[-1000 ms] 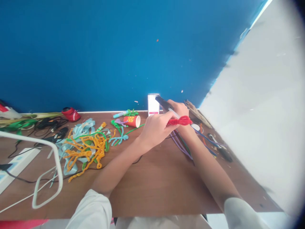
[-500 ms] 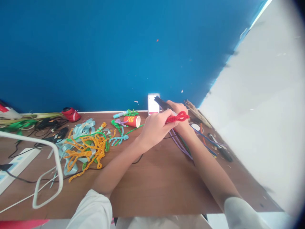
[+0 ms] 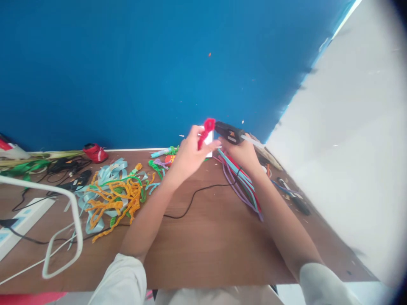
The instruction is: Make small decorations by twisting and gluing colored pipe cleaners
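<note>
My left hand [image 3: 193,154] pinches a red twisted pipe cleaner [image 3: 209,124], raised above the table with its looped end up. My right hand [image 3: 243,154] is wrapped round a black hot glue gun [image 3: 229,132]; a clear glue stick [image 3: 252,141] pokes out of its back. The gun's nozzle points left, at or very near the red loop; I cannot tell if they touch. Behind the red piece, a phone with a lit screen [image 3: 210,137] leans on the wall, partly covered. Under my right forearm lies a bundle of light blue, purple and red pipe cleaners [image 3: 244,184].
A tangle of orange pipe cleaners [image 3: 124,199] and pale blue ribbon [image 3: 110,171] lies to the left. Nearer the left edge are a white power strip [image 3: 28,220] and a white bent frame [image 3: 78,220]. A black cord [image 3: 203,190] crosses the tabletop. A marker [image 3: 286,185] lies right.
My hands have moved apart. The left hand has shifted left and turned the red piece upright. The glue gun has swung from behind the left hand to point left at it.
</note>
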Demonstrator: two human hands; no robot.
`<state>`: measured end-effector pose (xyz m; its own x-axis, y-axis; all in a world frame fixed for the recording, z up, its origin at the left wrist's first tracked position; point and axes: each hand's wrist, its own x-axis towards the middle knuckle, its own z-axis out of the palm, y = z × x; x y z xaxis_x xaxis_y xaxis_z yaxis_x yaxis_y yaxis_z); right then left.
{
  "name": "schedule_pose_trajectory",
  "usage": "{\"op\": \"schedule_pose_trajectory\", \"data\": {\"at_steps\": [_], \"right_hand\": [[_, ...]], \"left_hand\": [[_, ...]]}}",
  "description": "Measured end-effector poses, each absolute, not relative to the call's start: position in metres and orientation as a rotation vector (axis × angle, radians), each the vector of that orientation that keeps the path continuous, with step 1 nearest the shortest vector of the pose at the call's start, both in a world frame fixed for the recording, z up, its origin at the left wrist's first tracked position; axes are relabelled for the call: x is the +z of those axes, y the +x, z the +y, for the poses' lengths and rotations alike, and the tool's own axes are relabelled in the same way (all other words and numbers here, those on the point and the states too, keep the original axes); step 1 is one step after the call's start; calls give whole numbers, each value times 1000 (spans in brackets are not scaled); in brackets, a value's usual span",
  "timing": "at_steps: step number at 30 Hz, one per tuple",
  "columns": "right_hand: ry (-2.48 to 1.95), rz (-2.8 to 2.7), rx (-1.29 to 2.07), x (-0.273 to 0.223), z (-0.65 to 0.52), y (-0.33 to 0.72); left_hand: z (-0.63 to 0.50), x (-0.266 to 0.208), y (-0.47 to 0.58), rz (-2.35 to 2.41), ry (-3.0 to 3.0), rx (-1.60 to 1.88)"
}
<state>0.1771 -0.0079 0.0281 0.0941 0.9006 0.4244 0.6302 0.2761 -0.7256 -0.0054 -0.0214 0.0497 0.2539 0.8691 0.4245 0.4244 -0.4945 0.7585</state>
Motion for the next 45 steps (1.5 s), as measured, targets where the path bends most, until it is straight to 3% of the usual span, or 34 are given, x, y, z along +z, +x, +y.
{"op": "schedule_pose_trajectory", "data": {"at_steps": [4,8,23,45], "right_hand": [[-1331,-1514,679,27,-8,184],[-1277,-1542,743,31,-14,187],[-1317,-1596,550,30,-11,181],[-1608,-1599,385,11,6,181]], "left_hand": [[16,33,-23,1311,1824,1190],[36,18,-28,1339,1847,1051],[31,21,-22,1320,2014,761],[24,22,-19,1350,2094,627]]}}
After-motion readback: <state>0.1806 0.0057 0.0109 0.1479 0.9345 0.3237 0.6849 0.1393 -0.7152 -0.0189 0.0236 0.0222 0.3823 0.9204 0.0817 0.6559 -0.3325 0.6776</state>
